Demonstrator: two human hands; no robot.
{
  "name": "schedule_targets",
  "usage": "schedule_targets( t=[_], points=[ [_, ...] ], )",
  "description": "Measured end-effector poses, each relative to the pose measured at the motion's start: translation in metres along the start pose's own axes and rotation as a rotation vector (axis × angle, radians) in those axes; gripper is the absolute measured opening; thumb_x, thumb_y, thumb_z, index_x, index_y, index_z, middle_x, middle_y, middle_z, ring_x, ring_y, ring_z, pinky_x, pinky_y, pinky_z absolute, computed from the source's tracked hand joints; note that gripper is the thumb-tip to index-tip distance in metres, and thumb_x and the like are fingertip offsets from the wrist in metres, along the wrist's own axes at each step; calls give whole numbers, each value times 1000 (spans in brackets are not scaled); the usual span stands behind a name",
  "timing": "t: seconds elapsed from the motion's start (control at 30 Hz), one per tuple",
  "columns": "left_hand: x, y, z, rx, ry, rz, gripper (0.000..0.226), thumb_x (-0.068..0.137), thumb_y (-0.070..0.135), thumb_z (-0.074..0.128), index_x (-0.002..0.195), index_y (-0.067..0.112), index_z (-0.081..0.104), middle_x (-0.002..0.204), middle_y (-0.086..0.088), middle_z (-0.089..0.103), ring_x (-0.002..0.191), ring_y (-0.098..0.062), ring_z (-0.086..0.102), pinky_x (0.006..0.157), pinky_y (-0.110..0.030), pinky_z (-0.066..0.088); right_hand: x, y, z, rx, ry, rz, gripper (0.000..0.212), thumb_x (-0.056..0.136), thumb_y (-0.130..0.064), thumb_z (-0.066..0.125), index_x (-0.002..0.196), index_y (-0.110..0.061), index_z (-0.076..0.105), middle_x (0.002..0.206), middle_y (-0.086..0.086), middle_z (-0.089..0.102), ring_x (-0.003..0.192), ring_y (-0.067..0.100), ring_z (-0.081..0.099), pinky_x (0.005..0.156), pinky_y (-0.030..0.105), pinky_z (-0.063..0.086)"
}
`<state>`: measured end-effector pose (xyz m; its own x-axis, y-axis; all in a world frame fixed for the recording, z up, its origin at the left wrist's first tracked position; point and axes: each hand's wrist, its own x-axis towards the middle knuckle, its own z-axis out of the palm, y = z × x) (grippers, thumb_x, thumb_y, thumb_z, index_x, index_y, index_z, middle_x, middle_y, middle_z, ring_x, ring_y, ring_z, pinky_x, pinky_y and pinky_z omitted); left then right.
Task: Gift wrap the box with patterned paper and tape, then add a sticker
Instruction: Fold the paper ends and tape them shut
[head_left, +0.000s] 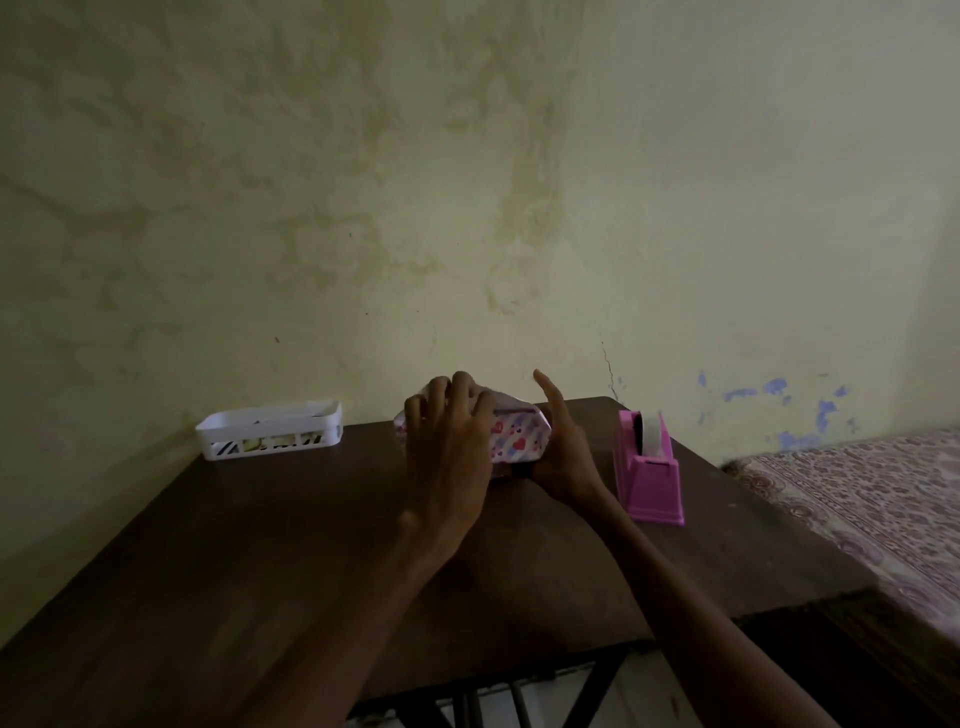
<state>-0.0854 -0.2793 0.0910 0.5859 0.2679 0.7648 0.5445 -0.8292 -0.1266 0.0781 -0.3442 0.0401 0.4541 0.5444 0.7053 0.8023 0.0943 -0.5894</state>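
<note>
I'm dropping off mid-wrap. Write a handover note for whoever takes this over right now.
Left hand: lies over the wrapped box, fingers curled over its far top edge.
Right hand: holds the box's right end, index finger raised.
Pink tape dispenser: on the table, right of the box. White basket: far left.
Done: patterned paper covers the box.
Left: probably taping the ends (no tape visible), then the sticker, which is not on yet.

Left half of box (519, 439) hidden under left grip (449, 447), basket (322, 411) contents unclear, bed (857, 499) cut off right.
</note>
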Motion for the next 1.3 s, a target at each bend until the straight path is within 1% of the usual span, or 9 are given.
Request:
schedule_targets(
  t=[0.17,0.27,0.37,0.57,0.67,0.77,0.87,1.1,1.3],
  points=[
    [-6,-3,13,-130,247,31,61,71,41,70,123,15,52,133,-12,53,125,-32,43,99,-49,39,3,4,-1,28,21,-65,114,61,-8,92,152,-15,23,155,-12,28,132,12,47,100,36,52],
    [7,-5,10,-256,369,47,30,93,33,49,112,14,62,123,-8,59,120,-27,50,99,-44,39,1,6,-2,36,25,-83,105,64,-9,90,149,-20,30,152,2,38,129,19,52,98,42,53],
    [31,-6,2,-346,378,33,21,98,28,51,96,14,68,103,-3,67,105,-23,58,91,-37,41,-1,5,-5,24,15,-82,94,68,-14,87,146,-19,36,146,6,46,126,17,54,97,42,53],
    [34,-16,6,-534,388,-20,44,95,50,51,121,15,58,123,-2,61,116,-17,53,99,-27,35,-2,6,-13,62,37,-71,89,70,-11,85,145,-16,37,147,4,42,131,19,49,99,46,52],
    [19,-24,7,-658,424,-99,69,87,58,57,137,11,43,139,-7,48,127,-19,45,107,-30,32,1,3,-16,83,26,-83,91,68,-3,86,144,-12,36,149,3,39,129,15,50,98,34,53],
    [10,-32,5,-584,515,-91,78,84,58,61,139,7,40,143,-13,44,132,-24,41,110,-30,28,5,-1,-15,88,11,-74,87,67,0,85,141,-10,40,141,0,45,125,6,51,94,25,53],
    [5,-39,5,-576,568,-66,80,82,56,66,138,6,39,141,-14,44,131,-26,43,110,-30,30,8,-3,-15,81,22,-61,81,68,-9,86,137,-14,44,133,-1,52,122,11,54,94,31,55],
    [-3,-51,39,-1103,123,-157,109,62,55,82,145,26,19,151,1,31,136,-12,40,105,-34,47,4,-1,-20,129,61,-14,79,64,-4,88,128,-24,46,123,-6,58,115,9,58,90,27,54],
    [1,-54,51,-1162,-77,-167,102,53,52,86,138,37,31,139,5,49,127,-14,51,103,-39,49,2,1,-29,197,-23,41,80,70,-1,84,134,-23,42,133,2,53,123,14,54,94,38,55]
  ],
)
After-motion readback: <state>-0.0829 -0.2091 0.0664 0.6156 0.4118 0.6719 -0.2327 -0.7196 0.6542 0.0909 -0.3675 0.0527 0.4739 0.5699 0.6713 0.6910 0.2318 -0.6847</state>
